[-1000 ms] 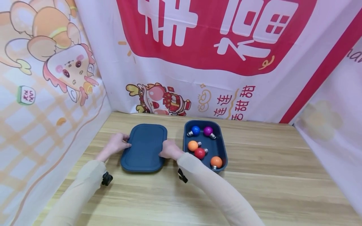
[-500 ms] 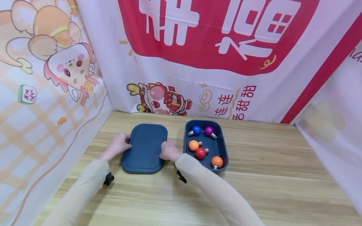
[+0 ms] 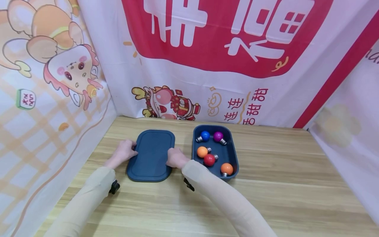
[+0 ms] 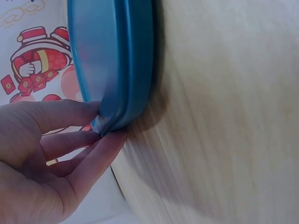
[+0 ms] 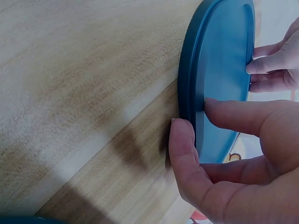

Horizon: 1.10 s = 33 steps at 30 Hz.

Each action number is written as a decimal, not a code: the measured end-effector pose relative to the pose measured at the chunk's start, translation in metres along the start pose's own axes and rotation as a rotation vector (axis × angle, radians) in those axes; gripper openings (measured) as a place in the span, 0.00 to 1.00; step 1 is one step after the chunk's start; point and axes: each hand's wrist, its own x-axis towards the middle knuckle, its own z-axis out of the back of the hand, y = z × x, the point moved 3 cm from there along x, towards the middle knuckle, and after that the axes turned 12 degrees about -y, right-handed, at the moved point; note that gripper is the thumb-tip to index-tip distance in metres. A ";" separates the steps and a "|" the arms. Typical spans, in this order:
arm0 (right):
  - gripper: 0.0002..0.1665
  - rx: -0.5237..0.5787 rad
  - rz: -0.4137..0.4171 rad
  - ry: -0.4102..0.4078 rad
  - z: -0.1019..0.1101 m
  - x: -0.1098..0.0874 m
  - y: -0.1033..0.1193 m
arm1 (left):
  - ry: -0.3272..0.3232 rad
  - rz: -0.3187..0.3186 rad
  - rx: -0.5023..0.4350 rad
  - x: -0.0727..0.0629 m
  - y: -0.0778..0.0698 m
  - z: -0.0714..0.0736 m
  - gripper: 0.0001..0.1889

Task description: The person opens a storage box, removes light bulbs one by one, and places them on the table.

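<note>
A dark blue, round-cornered lid (image 3: pixel 152 154) lies flat, close over the wooden table, left of a matching box. On its left edge is my left hand (image 3: pixel 122 153); in the left wrist view the thumb is on top of the rim and the fingertips (image 4: pixel 114 140) are at its side and underneath. My right hand (image 3: pixel 177 158) pinches the opposite edge, its thumb (image 5: pixel 219 112) on the top face and a finger against the outer side. The middle of the lid's top is bare. Whatever lies under the lid is hidden.
To the right stands an open dark blue box (image 3: pixel 236 156). Inside it are a blue bulb (image 3: pixel 205 135), a purple bulb (image 3: pixel 218 136), a red bulb (image 3: pixel 209 160) and two orange ones. Printed cloth (image 3: pixel 189 65) hangs behind the wooden table (image 3: pixel 284 184) and at both sides.
</note>
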 end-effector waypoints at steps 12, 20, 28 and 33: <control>0.14 -0.040 -0.017 -0.008 0.001 -0.004 0.001 | -0.007 0.022 0.065 -0.003 -0.009 -0.001 0.16; 0.10 0.063 -0.037 0.012 0.006 -0.009 -0.002 | 0.025 0.031 0.078 -0.002 -0.010 -0.001 0.16; 0.16 0.140 -0.053 0.054 0.019 -0.013 -0.003 | -0.017 0.013 0.047 0.001 -0.010 0.007 0.11; 0.21 0.189 -0.022 0.037 0.034 -0.015 -0.003 | -0.078 -0.003 0.026 0.004 -0.017 0.015 0.18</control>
